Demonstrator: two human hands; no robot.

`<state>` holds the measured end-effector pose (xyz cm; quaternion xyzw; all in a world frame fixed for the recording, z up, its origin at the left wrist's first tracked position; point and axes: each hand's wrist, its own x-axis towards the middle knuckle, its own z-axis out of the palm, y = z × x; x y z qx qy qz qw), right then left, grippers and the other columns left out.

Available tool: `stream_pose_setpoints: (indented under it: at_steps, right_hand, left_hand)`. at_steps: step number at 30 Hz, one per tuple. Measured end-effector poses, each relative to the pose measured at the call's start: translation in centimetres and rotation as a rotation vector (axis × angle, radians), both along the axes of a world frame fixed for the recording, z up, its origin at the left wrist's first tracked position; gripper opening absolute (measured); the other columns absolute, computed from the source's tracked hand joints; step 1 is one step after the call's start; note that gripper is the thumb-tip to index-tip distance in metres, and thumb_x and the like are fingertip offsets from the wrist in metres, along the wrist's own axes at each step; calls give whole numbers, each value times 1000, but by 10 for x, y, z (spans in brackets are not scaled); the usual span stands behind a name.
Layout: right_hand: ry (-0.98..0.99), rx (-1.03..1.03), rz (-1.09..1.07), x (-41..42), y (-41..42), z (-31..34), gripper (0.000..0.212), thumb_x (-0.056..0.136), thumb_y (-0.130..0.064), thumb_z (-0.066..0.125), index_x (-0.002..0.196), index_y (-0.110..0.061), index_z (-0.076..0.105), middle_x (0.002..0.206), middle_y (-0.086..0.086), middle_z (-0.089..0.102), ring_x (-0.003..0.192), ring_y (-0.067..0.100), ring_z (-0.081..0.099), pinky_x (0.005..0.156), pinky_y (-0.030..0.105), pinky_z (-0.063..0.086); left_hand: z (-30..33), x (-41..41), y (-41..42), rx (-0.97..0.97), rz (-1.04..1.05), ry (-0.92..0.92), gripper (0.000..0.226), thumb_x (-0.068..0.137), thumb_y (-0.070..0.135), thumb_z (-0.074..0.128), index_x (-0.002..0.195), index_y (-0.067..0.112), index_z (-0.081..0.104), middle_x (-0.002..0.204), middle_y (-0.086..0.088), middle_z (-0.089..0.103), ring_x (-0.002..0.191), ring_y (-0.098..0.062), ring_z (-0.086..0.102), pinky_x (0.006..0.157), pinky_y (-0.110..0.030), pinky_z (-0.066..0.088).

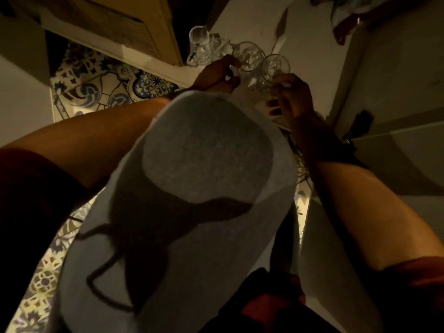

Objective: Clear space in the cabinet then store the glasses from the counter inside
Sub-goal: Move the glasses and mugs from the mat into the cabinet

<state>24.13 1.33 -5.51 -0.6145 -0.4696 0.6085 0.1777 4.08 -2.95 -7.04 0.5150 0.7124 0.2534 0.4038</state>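
Several clear glasses stand together on the pale counter near its front edge. My left hand is closed around the side of one clear glass. My right hand grips another clear glass by its lower part, just right of the first. Two more glasses stand a little further back to the left, untouched. A cabinet door with slats hangs open at the upper left. The cabinet's inside is dark and hidden.
A large grey cloth-covered shape fills the middle of the view and hides the lower counter front. Patterned floor tiles lie to the left. A white appliance or wall stands at the right. The light is dim.
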Motion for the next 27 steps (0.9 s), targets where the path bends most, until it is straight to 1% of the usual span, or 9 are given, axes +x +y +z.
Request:
stream_pose_setpoints:
  at_steps: [3, 7, 9, 11, 13, 16, 22, 25, 27]
  right_hand:
    - [-71, 86, -19, -3, -6, 11, 27, 102, -7, 57, 129, -5, 60, 109, 17, 69, 69, 22, 67, 54, 29, 55]
    - [-272, 330, 74, -6, -24, 26, 28, 98, -14, 59, 125, -13, 66, 119, 9, 72, 101, 26, 72, 87, 44, 60]
    - [-267, 445, 117, -4, -37, 41, 30, 97, -16, 59, 127, -11, 65, 122, 2, 70, 109, 19, 67, 95, 34, 55]
    - [-299, 514, 132, -3, -49, 62, 38, 98, -21, 60, 135, -14, 62, 126, -3, 67, 111, 9, 63, 92, 13, 49]
    - [-352, 561, 178, -5, -56, 83, 50, 99, -26, 61, 147, -18, 50, 140, 2, 61, 122, 12, 59, 100, 16, 47]
    - [-432, 484, 267, -4, -61, 116, 64, 101, -35, 58, 158, -20, 35, 157, 6, 45, 143, 24, 44, 119, 33, 35]
    - [-481, 362, 318, -13, -77, 185, 66, 99, -38, 60, 159, -32, 33, 161, 0, 39, 148, 24, 35, 120, 33, 32]
    - [-452, 187, 312, -9, -94, 217, 58, 100, -44, 58, 152, -24, 44, 155, 7, 46, 143, 27, 42, 114, 31, 36]
    - [-403, 6, 220, -3, -109, 236, 55, 99, -48, 57, 137, -8, 60, 141, 18, 58, 130, 36, 53, 109, 41, 45]
  left_hand:
    - [8, -4, -8, 43, 7, -15, 37, 97, 20, 59, 133, 15, 52, 121, -13, 64, 98, -34, 67, 93, -49, 54]
    - [30, -8, -29, 103, -11, 62, 40, 97, 25, 56, 135, 15, 52, 122, -10, 64, 90, -27, 65, 89, -41, 54]
    - [47, -10, -39, 112, -37, 104, 41, 99, 30, 56, 138, 15, 53, 130, -9, 59, 102, -28, 64, 88, -36, 53]
    - [66, -12, -45, 88, -67, 143, 44, 102, 32, 55, 142, 15, 52, 141, -10, 54, 120, -26, 58, 99, -32, 48]
    - [89, -13, -49, 70, -97, 229, 47, 104, 35, 53, 147, 16, 49, 150, -8, 48, 135, -25, 49, 111, -31, 39]
    - [128, -13, -53, 19, -131, 309, 52, 104, 41, 49, 150, 19, 44, 155, -6, 44, 143, -24, 40, 117, -31, 32]
    - [187, -23, -74, -57, -343, 517, 61, 100, 51, 48, 155, 32, 31, 159, -4, 37, 146, -26, 35, 120, -40, 31]
    - [212, -24, -83, -122, -448, 593, 61, 100, 43, 52, 155, 31, 27, 162, -9, 32, 146, -32, 34, 117, -47, 32]
    - [231, -19, -91, -126, -456, 608, 57, 101, 40, 52, 152, 24, 34, 157, -15, 39, 142, -35, 39, 113, -49, 35]
